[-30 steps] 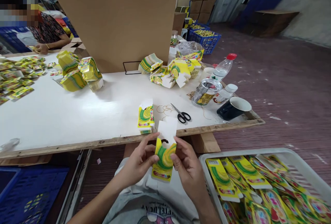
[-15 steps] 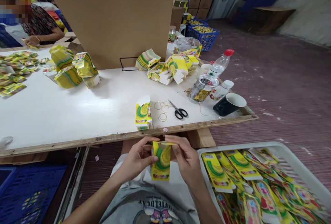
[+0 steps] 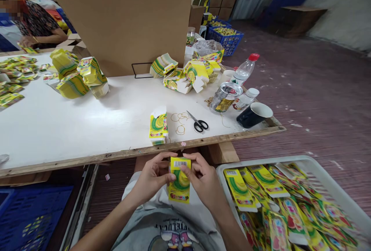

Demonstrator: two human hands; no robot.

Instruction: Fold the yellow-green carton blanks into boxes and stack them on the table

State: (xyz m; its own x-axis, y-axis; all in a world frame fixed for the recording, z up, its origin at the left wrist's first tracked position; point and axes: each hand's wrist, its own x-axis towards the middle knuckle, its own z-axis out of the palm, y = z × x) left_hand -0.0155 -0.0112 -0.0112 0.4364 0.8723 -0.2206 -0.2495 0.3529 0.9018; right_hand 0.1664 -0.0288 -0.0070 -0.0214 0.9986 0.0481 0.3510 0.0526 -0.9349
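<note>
held box (image 3: 177, 191) in both hands, just in front of the table's (image 3: 124, 127) front edge, printed face up. grasped its left side with left hand (image 3: 156, 175), thumb on the front, fingers bent around behind. pinched its upper right with right hand (image 3: 203, 177), thumb on the front just below the barcode (image 3: 179, 163), fingertips near the top edge. could not tell exact finger placement behind.

judged box light: thin card, stiff along the folds, softer mid-panel, easy to dent. guessed coated print slightly slick. judged best taken by the two long sides, near the corners, with a gentle pinch. could not tell contents.

saw tray (image 3: 269, 160) in front of the table's front right corner, loaded with flat boxes (image 3: 239, 189) toward its far left corner and glossy packets (image 3: 276, 228) toward its near edge. saw blue crate (image 3: 49, 200) low at left, by the table's front edge, something yellow inside, too dark to name. spotted far crate (image 3: 232, 46) beyond the table's right edge, heaped with small yellow items. near that edge noted jar (image 3: 223, 102), contents unclear; red-capped bottle (image 3: 242, 74), clear; white-capped bottle (image 3: 243, 99); dark mug (image 3: 249, 116), white inside, nearest the front right corner.
</note>
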